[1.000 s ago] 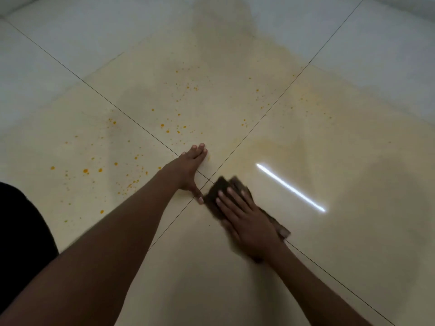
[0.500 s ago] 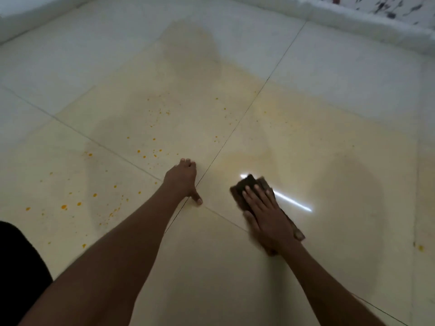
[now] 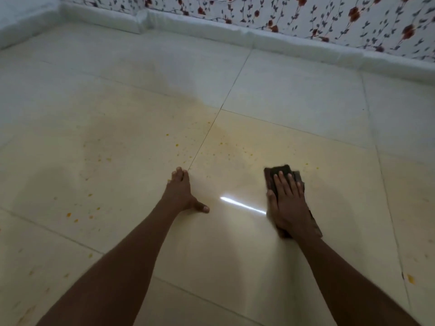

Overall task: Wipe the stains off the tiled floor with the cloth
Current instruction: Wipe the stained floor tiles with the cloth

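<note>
A dark brown cloth (image 3: 277, 171) lies flat on the cream tiled floor (image 3: 235, 255). My right hand (image 3: 286, 203) presses down on it with the fingers spread, covering most of it. My left hand (image 3: 180, 194) rests flat on the floor to the left, fingers together and thumb out, beside a grout line. Small orange stains (image 3: 221, 151) dot the tiles just beyond both hands, and more orange stains (image 3: 77, 216) lie to the left of my left arm. A yellowish smear surrounds them.
A white skirting (image 3: 259, 36) runs along the far edge of the floor under a wall with red-flowered wallpaper (image 3: 329, 15). A bright light reflection (image 3: 242, 204) lies between my hands. One orange spot (image 3: 410, 278) sits at the far right.
My right hand has slid the cloth to the right, away from my left hand. The view has tilted up, so the far wall and skirting now show.
</note>
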